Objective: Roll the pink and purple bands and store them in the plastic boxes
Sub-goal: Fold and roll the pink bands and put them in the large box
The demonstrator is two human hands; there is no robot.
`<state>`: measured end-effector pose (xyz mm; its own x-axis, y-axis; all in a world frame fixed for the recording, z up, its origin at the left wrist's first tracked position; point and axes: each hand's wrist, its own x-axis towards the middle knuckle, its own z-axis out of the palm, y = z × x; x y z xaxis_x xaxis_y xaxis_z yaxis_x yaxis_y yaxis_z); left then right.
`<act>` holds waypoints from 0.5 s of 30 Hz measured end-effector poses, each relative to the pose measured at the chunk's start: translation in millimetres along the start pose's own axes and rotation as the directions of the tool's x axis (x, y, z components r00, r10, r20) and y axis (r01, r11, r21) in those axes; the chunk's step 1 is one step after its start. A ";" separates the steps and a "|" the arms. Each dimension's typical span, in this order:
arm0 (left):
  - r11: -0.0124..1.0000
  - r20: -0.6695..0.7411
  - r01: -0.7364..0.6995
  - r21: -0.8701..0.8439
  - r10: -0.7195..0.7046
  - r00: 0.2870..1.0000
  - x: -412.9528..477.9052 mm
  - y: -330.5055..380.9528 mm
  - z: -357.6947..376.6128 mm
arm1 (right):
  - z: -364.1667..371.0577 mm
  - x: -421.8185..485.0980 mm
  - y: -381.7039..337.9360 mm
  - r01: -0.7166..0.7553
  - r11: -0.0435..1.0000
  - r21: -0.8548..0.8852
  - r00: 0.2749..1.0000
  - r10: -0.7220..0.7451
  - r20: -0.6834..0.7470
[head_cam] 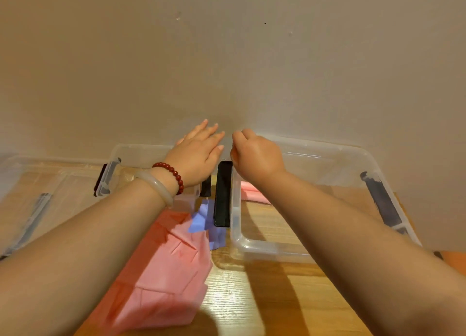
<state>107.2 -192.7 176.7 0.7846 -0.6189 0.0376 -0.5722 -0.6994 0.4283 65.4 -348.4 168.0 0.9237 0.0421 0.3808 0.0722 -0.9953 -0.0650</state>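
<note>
Hands meet at the far edge of the table, close to the wall: the left hand (199,156) lies flat with fingers spread and holds nothing, while the right hand (254,156) is curled in a loose fist, and whether it pinches anything I cannot tell. Both grips sit above the gap between the two clear plastic boxes, the left box (141,151) and the right box (252,250), beside a black clip latch (223,194). The unrolled pink rubber band sheet (164,272) lies nearer the person, behind the left grip, its long axis running back toward the near edge, with the purple band (201,222) on its far end. One pink roll (252,191) already rests inside the right box. The left hand seems nearer the loose bands.
</note>
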 end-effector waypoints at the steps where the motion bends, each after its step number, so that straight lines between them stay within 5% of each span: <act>1: 1.000 -0.004 -0.007 0.012 0.007 1.000 -3.0 -5.4 -4.0 | -0.3 1.8 -10.4 0.005 1.000 0.002 1.000 -0.005 -0.027; 8: 0.998 -0.038 -0.049 0.034 0.050 0.998 -24.1 -45.2 -24.3 | 9.4 17.0 -74.4 0.022 0.997 0.080 0.995 -0.014 -0.099; 15: 0.999 -0.042 -0.019 0.042 0.020 0.999 -63.8 -95.8 -9.6 | 46.3 -1.2 -137.4 -0.055 0.997 0.060 0.993 0.048 0.108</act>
<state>114.3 -82.8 141.9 0.7822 -0.6173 0.0845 -0.5962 -0.7021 0.3894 71.9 -207.6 133.7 0.9612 0.0034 0.2757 0.0439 -0.9891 -0.1408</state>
